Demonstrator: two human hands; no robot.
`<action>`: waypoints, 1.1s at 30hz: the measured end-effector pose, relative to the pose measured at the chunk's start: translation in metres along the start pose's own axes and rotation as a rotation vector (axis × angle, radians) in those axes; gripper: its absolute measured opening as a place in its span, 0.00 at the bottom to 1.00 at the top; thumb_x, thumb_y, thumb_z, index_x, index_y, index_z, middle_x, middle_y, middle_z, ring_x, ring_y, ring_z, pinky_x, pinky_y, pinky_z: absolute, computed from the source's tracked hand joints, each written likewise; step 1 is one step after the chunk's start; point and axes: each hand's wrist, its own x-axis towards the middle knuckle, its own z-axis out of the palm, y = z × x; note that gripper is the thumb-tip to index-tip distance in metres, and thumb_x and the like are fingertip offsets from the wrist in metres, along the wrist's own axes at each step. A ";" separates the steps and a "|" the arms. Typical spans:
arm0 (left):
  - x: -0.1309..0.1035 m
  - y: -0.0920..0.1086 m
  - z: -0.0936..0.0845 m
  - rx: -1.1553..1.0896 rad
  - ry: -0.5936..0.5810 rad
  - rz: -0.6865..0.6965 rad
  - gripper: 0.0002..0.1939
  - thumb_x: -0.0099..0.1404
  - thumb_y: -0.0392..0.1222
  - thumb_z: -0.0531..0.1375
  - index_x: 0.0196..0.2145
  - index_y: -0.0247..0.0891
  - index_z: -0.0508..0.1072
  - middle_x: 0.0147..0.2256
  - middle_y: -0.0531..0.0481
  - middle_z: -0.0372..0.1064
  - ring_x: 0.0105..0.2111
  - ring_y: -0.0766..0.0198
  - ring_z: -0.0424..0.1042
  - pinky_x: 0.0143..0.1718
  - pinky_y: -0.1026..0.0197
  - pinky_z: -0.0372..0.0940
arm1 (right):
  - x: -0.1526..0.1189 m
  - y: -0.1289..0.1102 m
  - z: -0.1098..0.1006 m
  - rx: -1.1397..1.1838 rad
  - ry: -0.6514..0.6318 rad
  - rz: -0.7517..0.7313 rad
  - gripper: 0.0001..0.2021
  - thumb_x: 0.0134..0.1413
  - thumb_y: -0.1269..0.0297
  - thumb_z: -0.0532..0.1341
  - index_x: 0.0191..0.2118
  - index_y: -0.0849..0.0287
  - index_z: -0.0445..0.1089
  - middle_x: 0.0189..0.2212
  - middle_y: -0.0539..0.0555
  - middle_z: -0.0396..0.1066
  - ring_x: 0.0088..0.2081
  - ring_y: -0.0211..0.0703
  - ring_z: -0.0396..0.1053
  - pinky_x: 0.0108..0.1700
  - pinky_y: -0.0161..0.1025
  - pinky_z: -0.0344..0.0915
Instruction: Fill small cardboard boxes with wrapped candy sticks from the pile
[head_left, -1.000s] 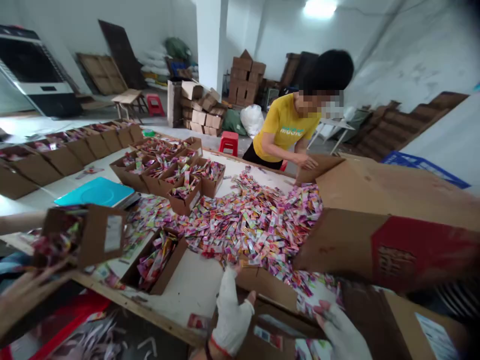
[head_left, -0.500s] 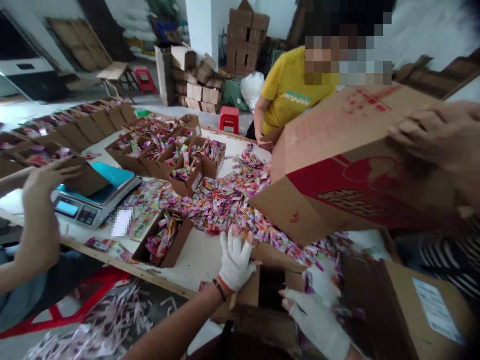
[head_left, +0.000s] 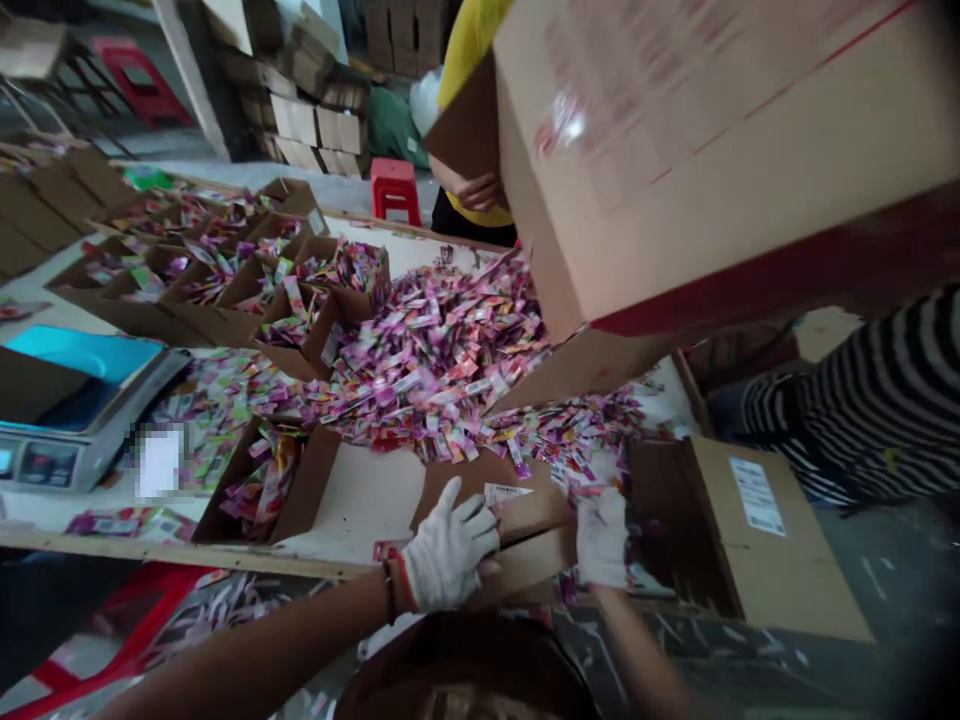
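A small cardboard box (head_left: 525,565) stands at the table's near edge in front of me, its upper flaps bent inward and its inside hidden. My left hand (head_left: 450,548), in a white glove with bare fingertips, grips its left side, thumb low near the front and fingers across the flap. My right hand (head_left: 602,535), gloved alike, is against or just beside its right side; blur smears its fingers. Just beyond lies a wide heap of small purple and pink sachets (head_left: 450,350). To the left, an open cardboard box (head_left: 311,485) holds more sachets.
A large carton (head_left: 720,170) tilts over the heap at the right. Another person in yellow (head_left: 480,200) stands across the table. Filled boxes (head_left: 217,320) and a scale (head_left: 90,430) are at the left. An open carton (head_left: 780,540) and a striped sleeve (head_left: 892,400) are at the right.
The large carton has risen and tipped further over the heap. My hands have come closer about the small box, whose opening is now covered by flaps. The view has swung down and right.
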 end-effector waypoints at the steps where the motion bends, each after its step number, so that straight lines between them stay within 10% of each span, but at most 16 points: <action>1: 0.001 0.005 -0.005 -0.010 -0.019 -0.038 0.24 0.68 0.59 0.47 0.50 0.41 0.69 0.52 0.48 0.64 0.56 0.52 0.57 0.62 0.36 0.31 | -0.002 -0.003 -0.006 0.004 0.030 -0.012 0.10 0.55 0.63 0.46 0.38 0.55 0.62 0.34 0.58 0.70 0.37 0.48 0.68 0.43 0.47 0.66; 9: 0.032 0.048 -0.023 0.114 -0.256 -0.308 0.42 0.57 0.68 0.53 0.53 0.27 0.70 0.46 0.33 0.66 0.46 0.43 0.65 0.58 0.37 0.39 | 0.008 -0.069 -0.009 -0.470 -0.834 -0.204 0.04 0.52 0.64 0.57 0.30 0.57 0.67 0.32 0.55 0.72 0.36 0.44 0.69 0.36 0.38 0.58; 18: 0.040 0.049 0.022 0.035 -0.189 -0.396 0.46 0.61 0.66 0.48 0.64 0.25 0.53 0.64 0.28 0.47 0.64 0.34 0.41 0.60 0.33 0.30 | 0.001 -0.054 0.029 -0.501 -0.725 -0.343 0.14 0.59 0.72 0.48 0.43 0.61 0.68 0.42 0.60 0.71 0.44 0.46 0.68 0.46 0.39 0.61; 27: 0.057 0.050 0.021 -0.055 -0.186 -0.294 0.46 0.58 0.66 0.49 0.65 0.33 0.51 0.66 0.29 0.38 0.65 0.33 0.34 0.58 0.28 0.20 | 0.000 -0.037 0.009 0.201 -0.296 -0.085 0.11 0.55 0.59 0.50 0.36 0.58 0.65 0.33 0.57 0.71 0.36 0.47 0.70 0.41 0.44 0.68; 33: 0.038 0.055 0.036 -0.014 -0.098 -0.257 0.45 0.60 0.65 0.47 0.66 0.32 0.47 0.66 0.31 0.39 0.66 0.36 0.34 0.59 0.32 0.20 | 0.006 -0.028 0.003 -0.152 -0.221 -0.363 0.16 0.53 0.58 0.52 0.43 0.61 0.67 0.44 0.65 0.70 0.49 0.57 0.66 0.50 0.52 0.64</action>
